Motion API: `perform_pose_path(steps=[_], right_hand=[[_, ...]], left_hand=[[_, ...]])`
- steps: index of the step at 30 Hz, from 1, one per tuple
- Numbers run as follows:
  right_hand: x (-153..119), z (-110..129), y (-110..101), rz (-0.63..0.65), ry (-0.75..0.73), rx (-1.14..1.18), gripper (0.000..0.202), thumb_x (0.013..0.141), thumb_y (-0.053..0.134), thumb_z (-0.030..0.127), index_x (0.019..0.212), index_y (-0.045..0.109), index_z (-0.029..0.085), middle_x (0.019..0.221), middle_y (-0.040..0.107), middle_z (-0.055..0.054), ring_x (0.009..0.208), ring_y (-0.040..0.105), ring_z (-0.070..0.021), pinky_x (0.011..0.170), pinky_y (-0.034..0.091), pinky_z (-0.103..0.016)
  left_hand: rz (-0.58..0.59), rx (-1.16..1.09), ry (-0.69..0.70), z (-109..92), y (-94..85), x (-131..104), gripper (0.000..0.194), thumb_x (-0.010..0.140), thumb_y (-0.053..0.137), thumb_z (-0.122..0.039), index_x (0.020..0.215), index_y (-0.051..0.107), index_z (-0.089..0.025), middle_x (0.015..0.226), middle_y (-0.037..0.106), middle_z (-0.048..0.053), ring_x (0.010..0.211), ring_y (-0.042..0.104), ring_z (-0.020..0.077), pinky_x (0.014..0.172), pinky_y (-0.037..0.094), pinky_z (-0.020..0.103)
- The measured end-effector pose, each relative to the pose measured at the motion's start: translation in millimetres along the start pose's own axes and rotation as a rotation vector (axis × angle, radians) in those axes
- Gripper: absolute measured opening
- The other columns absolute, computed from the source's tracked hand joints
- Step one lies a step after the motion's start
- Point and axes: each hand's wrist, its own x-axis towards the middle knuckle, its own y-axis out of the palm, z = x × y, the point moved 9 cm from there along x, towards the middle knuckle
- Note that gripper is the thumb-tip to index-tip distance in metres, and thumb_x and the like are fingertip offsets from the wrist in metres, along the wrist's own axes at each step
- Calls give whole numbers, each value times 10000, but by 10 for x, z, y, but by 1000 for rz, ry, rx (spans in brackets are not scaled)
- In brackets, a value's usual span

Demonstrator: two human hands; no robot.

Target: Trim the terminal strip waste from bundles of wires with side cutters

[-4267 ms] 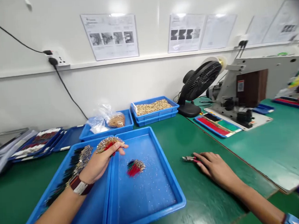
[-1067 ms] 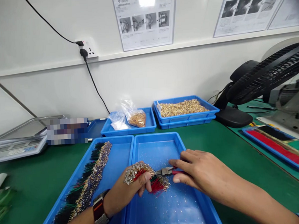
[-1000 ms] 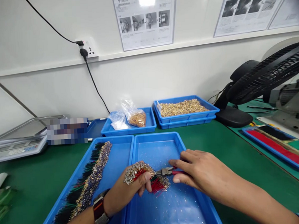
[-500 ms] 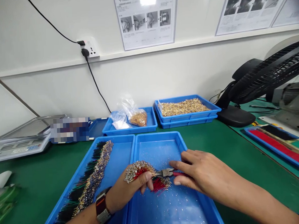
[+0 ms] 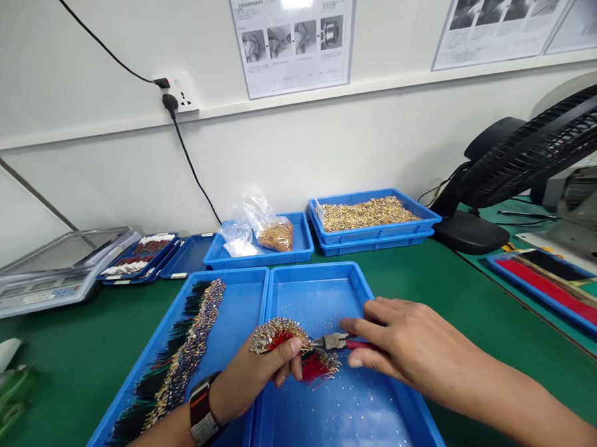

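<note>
My left hand (image 5: 266, 365), with a watch on its wrist, is closed round a bundle of thin red and green pieces with metal ends (image 5: 284, 332). The bundle fans out on both sides of the fingers, over the right blue tray (image 5: 322, 292). In my right hand (image 5: 399, 338) are pliers with red handles (image 5: 335, 341), their jaws at the bundle beside my left fingertips. Small shiny bits lie scattered in that tray. The left blue tray (image 5: 242, 300) holds a long row of dark green pieces with metal ends (image 5: 185, 349).
Behind stand a tray with plastic bags (image 5: 276, 236) and stacked trays of gold-coloured parts (image 5: 373, 213). A scale (image 5: 46, 283) and small trays (image 5: 140, 255) are at the left. At the right are a black fan (image 5: 525, 151) and a tray of coloured strips (image 5: 557, 296).
Both hands keep nearly the same pose, with the bundle and pliers barely shifted. The view has moved very slightly.
</note>
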Motion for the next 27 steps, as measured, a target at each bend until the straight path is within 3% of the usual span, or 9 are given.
perform_pose_path(steps=[8, 17, 27], right_hand=[[17, 10, 100, -8, -40, -37, 511, 1101, 413, 631, 1235, 689, 221, 898, 614, -57, 761, 634, -262, 681, 417, -392], [18, 13, 162, 31, -31, -9, 511, 1106, 421, 617, 1314, 670, 222, 916, 608, -65, 780, 638, -271, 692, 435, -398], [13, 50, 176, 54, -36, -1, 506, 1125, 364, 612, 1199, 691, 233, 832, 580, -31, 687, 576, -229, 618, 307, -360]], left_hand=[[83, -16, -53, 64, 49, 6, 456, 969, 706, -562, 776, 674, -150, 656, 680, 7, 512, 431, 75, 493, 296, 226], [95, -104, -84, 123, 41, 10, 377, 969, 723, -520, 861, 683, -161, 632, 679, -13, 481, 429, 68, 461, 264, 219], [87, -98, -81, 130, 47, 9, 417, 978, 714, -552, 844, 689, -158, 678, 713, 7, 493, 452, 70, 474, 285, 223]])
